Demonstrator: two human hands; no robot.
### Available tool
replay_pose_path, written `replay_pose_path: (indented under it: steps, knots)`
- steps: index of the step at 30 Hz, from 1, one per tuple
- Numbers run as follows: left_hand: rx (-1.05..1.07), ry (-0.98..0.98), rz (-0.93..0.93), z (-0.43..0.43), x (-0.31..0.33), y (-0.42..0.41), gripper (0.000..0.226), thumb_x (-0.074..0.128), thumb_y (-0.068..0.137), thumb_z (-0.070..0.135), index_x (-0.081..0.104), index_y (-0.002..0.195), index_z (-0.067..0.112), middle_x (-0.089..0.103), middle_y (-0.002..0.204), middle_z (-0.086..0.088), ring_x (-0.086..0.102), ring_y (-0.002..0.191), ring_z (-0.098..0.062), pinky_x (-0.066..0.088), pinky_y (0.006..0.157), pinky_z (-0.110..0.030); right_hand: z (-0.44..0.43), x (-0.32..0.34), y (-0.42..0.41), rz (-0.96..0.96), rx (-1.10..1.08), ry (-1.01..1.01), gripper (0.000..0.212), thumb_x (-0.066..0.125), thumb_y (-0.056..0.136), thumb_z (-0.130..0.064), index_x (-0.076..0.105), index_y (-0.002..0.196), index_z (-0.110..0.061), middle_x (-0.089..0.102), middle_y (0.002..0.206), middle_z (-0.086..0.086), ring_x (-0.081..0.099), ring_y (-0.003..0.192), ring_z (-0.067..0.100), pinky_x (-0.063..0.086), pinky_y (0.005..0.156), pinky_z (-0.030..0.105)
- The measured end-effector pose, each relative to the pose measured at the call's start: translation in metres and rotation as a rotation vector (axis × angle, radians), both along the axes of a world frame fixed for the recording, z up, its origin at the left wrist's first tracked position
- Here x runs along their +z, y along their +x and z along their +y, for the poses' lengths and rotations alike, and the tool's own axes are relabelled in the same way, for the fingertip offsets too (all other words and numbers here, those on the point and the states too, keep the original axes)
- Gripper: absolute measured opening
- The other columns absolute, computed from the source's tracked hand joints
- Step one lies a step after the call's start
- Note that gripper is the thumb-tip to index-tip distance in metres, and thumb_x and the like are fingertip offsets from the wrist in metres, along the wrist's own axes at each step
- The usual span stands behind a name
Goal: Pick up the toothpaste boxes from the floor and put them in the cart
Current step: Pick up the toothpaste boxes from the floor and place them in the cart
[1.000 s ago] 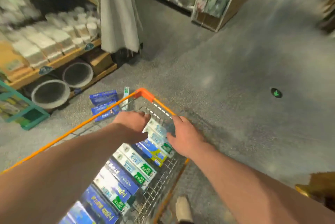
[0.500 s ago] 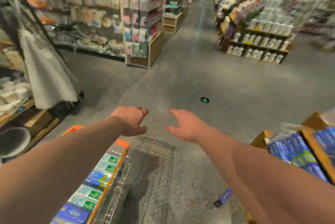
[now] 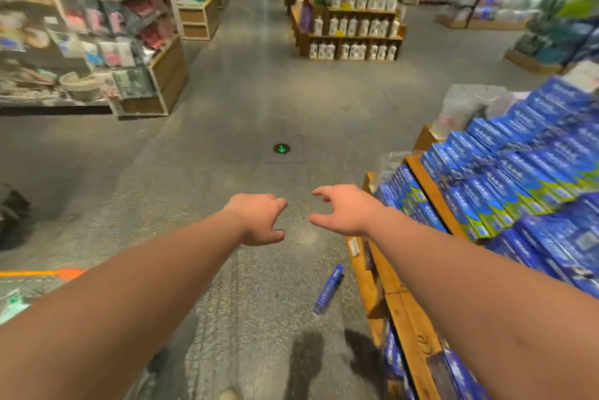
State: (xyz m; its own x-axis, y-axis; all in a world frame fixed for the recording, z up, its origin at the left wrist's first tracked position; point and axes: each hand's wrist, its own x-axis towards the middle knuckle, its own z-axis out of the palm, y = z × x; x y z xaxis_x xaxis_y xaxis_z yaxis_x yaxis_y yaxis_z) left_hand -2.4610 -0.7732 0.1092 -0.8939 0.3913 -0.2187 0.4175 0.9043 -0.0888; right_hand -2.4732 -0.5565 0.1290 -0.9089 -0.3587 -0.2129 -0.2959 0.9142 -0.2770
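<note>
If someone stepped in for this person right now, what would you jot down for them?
Left hand and right hand: both empty, fingers loosely curled, held out over the floor.
One blue toothpaste box lies on the floor beside the wooden shelf on the right.
Cart: only its orange rim shows at the left edge; contents too cut off to judge.
Left to do: pick up that box and put it in the cart.
</note>
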Motion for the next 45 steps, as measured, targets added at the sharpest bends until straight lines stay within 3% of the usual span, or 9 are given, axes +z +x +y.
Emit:
replay_pose_path:
  steps: [5,10,20,26,31,35,38,41,45]
  knots:
    - [-0.026,-0.02,-0.037,0.046,-0.028,-0.049,0.063,0.052,0.09,0.061,0.045,0.139,0.022,0.06,0.12,-0.002,0.061,0.107,-0.025,0.052,0.076,-0.036,0.043,-0.027,-0.039,-0.062,-0.046,-0.007,0.076,0.065,0.087,-0.06,0.045,0.152,-0.026,0.059,0.142,0.004,0.057,0.127,0.025,0.048,0.102,0.036]
    - [-0.051,-0.003,-0.104,0.075,-0.068,-0.13,0.063,0.052,0.089,0.061,0.046,0.138,0.021,0.061,0.124,-0.003,0.062,0.111,-0.027,0.054,0.08,-0.04,0.064,-0.063,-0.104,-0.126,-0.07,0.014,0.075,0.064,0.088,-0.06,0.045,0.152,-0.024,0.059,0.143,0.007,0.055,0.13,0.026,0.046,0.103,0.035]
    - [-0.06,0.062,-0.287,0.119,-0.209,-0.288,0.061,0.048,0.091,0.061,0.047,0.134,0.018,0.06,0.123,-0.007,0.061,0.108,-0.03,0.052,0.075,-0.039,0.1,-0.184,-0.268,-0.273,-0.116,0.115,0.073,0.062,0.091,-0.059,0.041,0.153,-0.028,0.052,0.15,0.004,0.048,0.136,0.024,0.04,0.11,0.035]
    - [0.024,0.086,-0.385,0.147,-0.358,-0.325,0.055,0.048,0.093,0.058,0.049,0.127,0.015,0.059,0.114,-0.007,0.06,0.098,-0.03,0.046,0.066,-0.036,0.119,-0.331,-0.346,-0.391,-0.045,0.121,0.073,0.062,0.092,-0.056,0.036,0.155,-0.029,0.046,0.154,0.004,0.042,0.141,0.027,0.038,0.11,0.038]
    - [0.189,0.107,-0.512,0.168,-0.508,-0.32,0.058,0.05,0.094,0.059,0.047,0.132,0.015,0.056,0.125,-0.008,0.059,0.111,-0.032,0.038,0.068,-0.035,0.129,-0.498,-0.371,-0.534,0.062,0.161,0.079,0.064,0.091,-0.055,0.033,0.157,-0.025,0.041,0.157,0.011,0.04,0.142,0.031,0.038,0.111,0.039]
    - [0.293,0.116,-0.594,0.176,-0.614,-0.295,0.063,0.056,0.088,0.063,0.048,0.129,0.016,0.057,0.122,-0.009,0.06,0.111,-0.033,0.039,0.073,-0.038,0.142,-0.619,-0.367,-0.614,0.146,0.201,0.079,0.063,0.091,-0.052,0.034,0.157,-0.02,0.046,0.152,0.013,0.046,0.137,0.035,0.043,0.107,0.04]
    - [0.331,0.105,-0.622,0.183,-0.676,-0.277,0.06,0.058,0.084,0.067,0.051,0.119,0.018,0.059,0.111,-0.008,0.063,0.101,-0.033,0.038,0.069,-0.037,0.145,-0.691,-0.359,-0.675,0.234,0.253,0.07,0.064,0.083,-0.05,0.048,0.145,-0.022,0.056,0.139,0.009,0.054,0.126,0.033,0.049,0.103,0.047]
    - [0.403,0.086,-0.674,0.194,-0.729,-0.269,0.054,0.061,0.082,0.066,0.045,0.107,0.022,0.052,0.1,-0.003,0.053,0.085,-0.027,0.036,0.069,-0.036,0.148,-0.75,-0.357,-0.656,0.32,0.279,0.069,0.065,0.078,-0.044,0.049,0.143,-0.024,0.06,0.122,0.005,0.057,0.117,0.032,0.055,0.093,0.046]
    - [0.426,0.099,-0.713,0.207,-0.792,-0.267,0.06,0.059,0.081,0.071,0.042,0.109,0.021,0.048,0.104,-0.002,0.049,0.091,-0.026,0.037,0.074,-0.04,0.149,-0.815,-0.367,-0.566,0.465,0.317,0.072,0.065,0.079,-0.033,0.045,0.148,-0.028,0.059,0.134,0.006,0.053,0.123,0.031,0.049,0.101,0.046]
